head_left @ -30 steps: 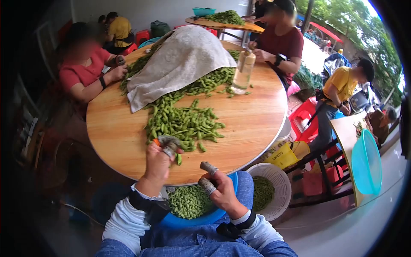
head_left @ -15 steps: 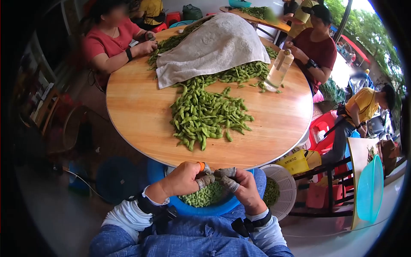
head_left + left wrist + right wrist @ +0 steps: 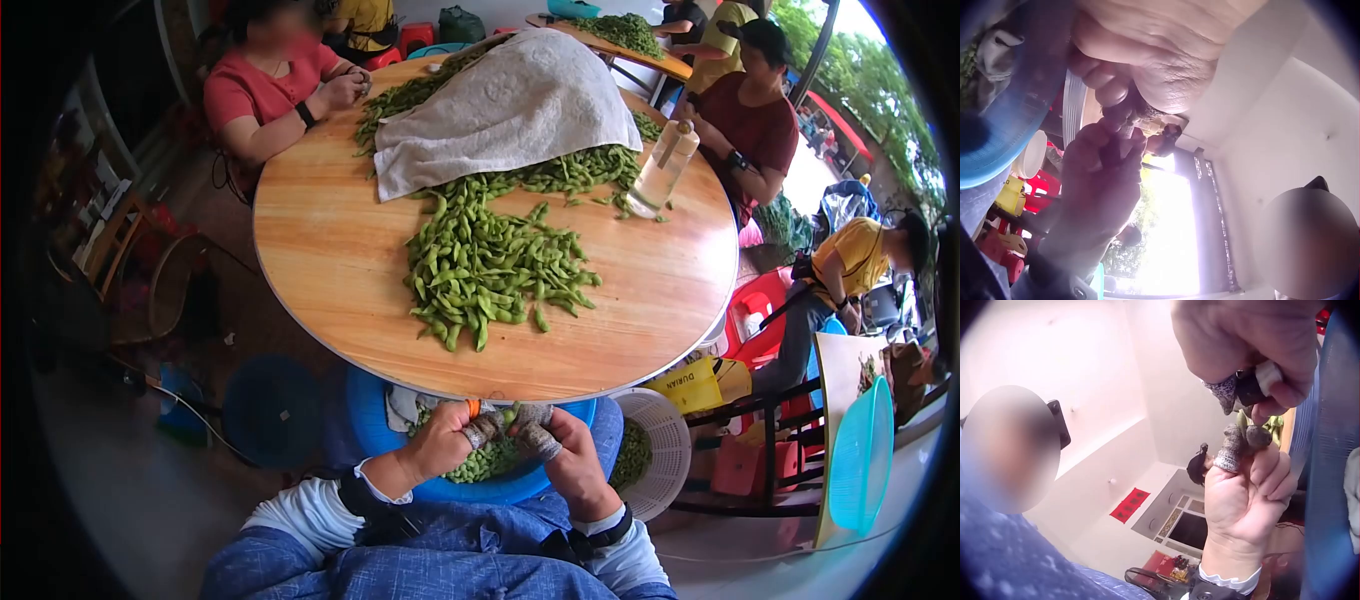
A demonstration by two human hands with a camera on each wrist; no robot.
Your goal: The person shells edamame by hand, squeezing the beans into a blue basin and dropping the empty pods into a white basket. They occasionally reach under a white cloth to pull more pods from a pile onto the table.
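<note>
While the left hand [image 3: 440, 443] pinches a green pod [image 3: 1242, 420] between its grey-covered thumb and finger, its other fingers folded in, the right hand [image 3: 572, 458] pinches the pod's other end with a covered thumb and finger, also narrowly spaced. An orange band [image 3: 474, 408] circles a finger of the left hand. The pod is above the blue basin [image 3: 368, 412], which contains shelled beans [image 3: 485, 461], near the worktop [image 3: 330, 285] with its heap of pods [image 3: 490, 268].
</note>
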